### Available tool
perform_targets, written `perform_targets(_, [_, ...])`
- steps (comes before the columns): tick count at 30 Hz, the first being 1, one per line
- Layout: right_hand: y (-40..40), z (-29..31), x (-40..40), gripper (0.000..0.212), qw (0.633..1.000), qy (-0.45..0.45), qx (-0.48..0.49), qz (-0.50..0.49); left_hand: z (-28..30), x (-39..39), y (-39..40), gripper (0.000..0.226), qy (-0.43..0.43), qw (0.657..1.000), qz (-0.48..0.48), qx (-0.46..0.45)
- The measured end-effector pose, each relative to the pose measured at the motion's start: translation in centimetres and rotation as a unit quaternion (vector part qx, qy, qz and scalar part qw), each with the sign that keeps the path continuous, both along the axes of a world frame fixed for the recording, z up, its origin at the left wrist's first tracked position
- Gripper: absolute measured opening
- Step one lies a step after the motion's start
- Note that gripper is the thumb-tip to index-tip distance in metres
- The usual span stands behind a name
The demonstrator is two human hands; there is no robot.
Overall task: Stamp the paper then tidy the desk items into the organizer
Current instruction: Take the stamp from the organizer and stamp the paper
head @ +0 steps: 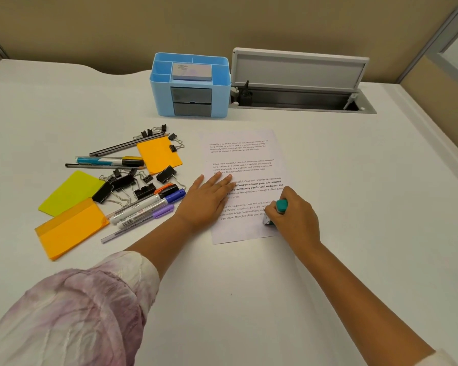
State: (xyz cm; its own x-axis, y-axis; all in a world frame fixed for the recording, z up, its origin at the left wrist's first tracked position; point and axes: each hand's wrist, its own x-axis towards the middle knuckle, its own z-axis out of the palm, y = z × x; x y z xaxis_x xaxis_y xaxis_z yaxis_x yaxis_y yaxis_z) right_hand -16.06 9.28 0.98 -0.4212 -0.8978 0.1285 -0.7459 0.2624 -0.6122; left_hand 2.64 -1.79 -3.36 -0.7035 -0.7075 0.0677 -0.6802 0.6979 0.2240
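A printed paper [242,154] lies on the white desk. My left hand [208,198] rests flat on the sheet's left side, fingers straight. My right hand [295,217] grips a teal stamp [280,206] whose base touches the paper's lower right area. The blue organizer [222,96] stands at the back with a small box in its top compartment. Left of the paper lie markers and pens [143,208], black binder clips [127,184], pencils [124,146], orange sticky notes [69,228] and a yellow-green pad [70,191].
An open cable tray with a raised grey lid [299,67] sits in the desk right of the organizer. A second orange pad [158,154] lies among the clips. A beige partition wall runs behind the desk.
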Motion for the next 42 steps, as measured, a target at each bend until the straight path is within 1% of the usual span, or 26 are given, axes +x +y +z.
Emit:
perform_targets(4, [-0.6,0.3,0.0,0.027,1.0,0.014,0.012,0.003,0.1,0.0,-0.1,0.046,0.004,1.0,0.0,0.0])
perform_targets(8, [0.1,-0.1,0.1,0.031,1.0,0.007,-0.009,0.0,-0.1,0.0,0.0,0.046,0.006,1.0,0.003,-0.002])
perform_targets(11, [-0.4,0.1,-0.1,0.027,1.0,0.003,-0.006,0.007,0.0,0.0,-0.2,0.046,0.008,1.0,0.004,-0.007])
perform_targets(15, [-0.2,-0.2,0.1,0.029,1.0,0.005,-0.015,0.01,-0.3,0.2,-0.1,0.046,0.008,1.0,0.003,-0.008])
perform_targets(19, [-0.9,0.2,-0.4,0.026,1.0,0.004,-0.012,0.013,0.2,-0.1,-0.3,0.045,0.01,1.0,0.007,-0.016])
perform_targets(22, [-0.5,-0.1,-0.2,0.032,1.0,0.001,-0.021,0.015,0.0,-0.1,-0.1,0.045,0.007,1.0,0.005,-0.013])
perform_targets(25, [-0.1,-0.4,-0.2,0.033,0.999,-0.006,-0.036,0.016,0.0,0.0,0.0,0.045,0.008,1.0,0.007,-0.01])
perform_targets(28, [-0.1,-0.5,-0.1,0.035,0.999,0.009,-0.042,0.016,0.0,0.0,0.1,0.045,0.001,1.0,0.01,-0.012])
perform_targets(35, [-0.2,-0.6,-0.2,0.027,0.999,-0.001,-0.036,0.021,0.3,0.0,0.2,0.045,-0.009,1.0,0.008,0.002])
perform_targets(42, [0.0,-0.5,-0.1,0.023,0.998,-0.039,-0.03,0.032,0.7,0.0,0.6,0.047,-0.035,0.999,0.009,0.015])
